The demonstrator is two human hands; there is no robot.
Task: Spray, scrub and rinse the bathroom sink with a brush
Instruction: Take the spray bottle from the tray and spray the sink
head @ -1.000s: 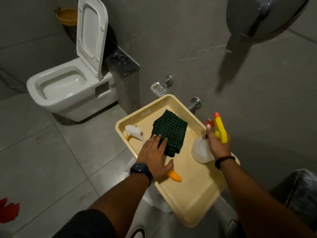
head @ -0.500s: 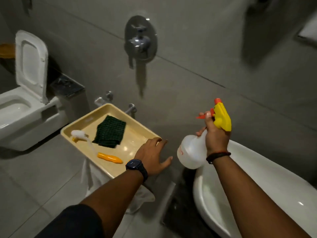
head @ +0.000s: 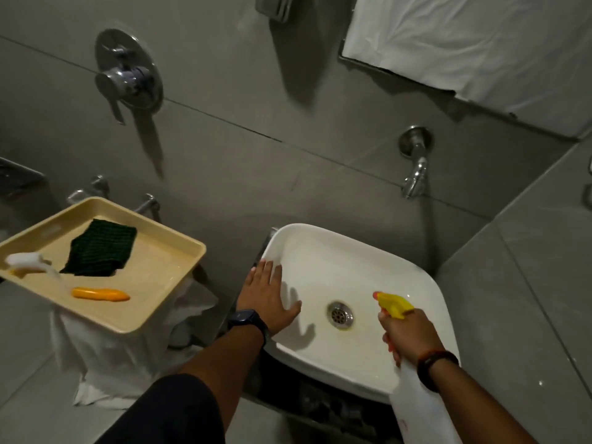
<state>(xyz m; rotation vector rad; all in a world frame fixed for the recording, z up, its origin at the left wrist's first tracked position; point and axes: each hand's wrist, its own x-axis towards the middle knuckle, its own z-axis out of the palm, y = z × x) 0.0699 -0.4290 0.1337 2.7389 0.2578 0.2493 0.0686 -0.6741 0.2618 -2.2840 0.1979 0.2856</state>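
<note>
A white rectangular sink [head: 339,261] with a metal drain [head: 340,314] fills the lower middle. My left hand [head: 267,296] rests flat and open on the sink's left rim. My right hand [head: 408,334] grips a white spray bottle [head: 416,402] with a yellow nozzle [head: 392,304], which points left over the basin. A brush with an orange handle [head: 101,294] and white bristles [head: 24,261] lies in a beige tray [head: 166,283] at the left, beside a dark green cloth [head: 101,248].
A wall tap [head: 415,174] juts out above the sink's far right corner. A round shower mixer [head: 128,76] is on the wall at upper left. White cloth [head: 464,36] hangs at upper right. The tray stands on a stand draped in white sheet [head: 105,347].
The view swung right from the toilet and tray to the sink. My left hand left the tray and landed on the sink rim. My right hand brought the spray bottle over the basin.
</note>
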